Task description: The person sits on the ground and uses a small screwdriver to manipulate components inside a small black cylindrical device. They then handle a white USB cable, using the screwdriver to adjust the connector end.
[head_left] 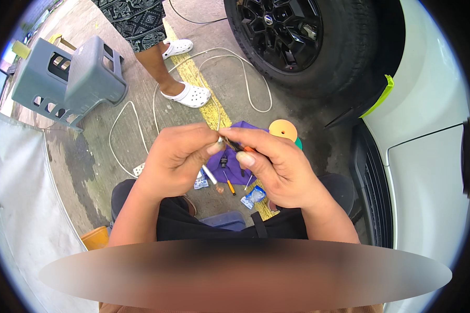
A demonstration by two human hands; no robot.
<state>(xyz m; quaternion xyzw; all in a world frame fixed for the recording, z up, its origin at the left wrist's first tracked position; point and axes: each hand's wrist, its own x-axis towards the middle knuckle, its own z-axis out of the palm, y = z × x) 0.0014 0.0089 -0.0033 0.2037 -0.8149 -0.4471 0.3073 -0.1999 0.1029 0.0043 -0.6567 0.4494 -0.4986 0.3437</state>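
Observation:
Both hands meet in front of me, above a purple cloth (250, 176) on the ground. My left hand (178, 156) is closed, thumb and forefinger pinching a white cable (219, 119) near its end. A small black-and-orange hand tool (237, 146), which looks like pliers or a cutter, is gripped between the fingers and thumb of my right hand (279, 167). Its tip is at the cable by my left thumb; the exact contact is hidden by my fingers. Below them, a screwdriver with an orange handle (230, 187) and a black connector-like part (224, 160) lie on the cloth.
A person in white clogs (189, 96) stands ahead, beside grey plastic stools (94, 70). A white vehicle (428, 109) with a black wheel (279, 31) is at the right. An orange round pad (283, 129), a blue-and-white packet (254, 197) and a white power strip (139, 169) lie around the cloth.

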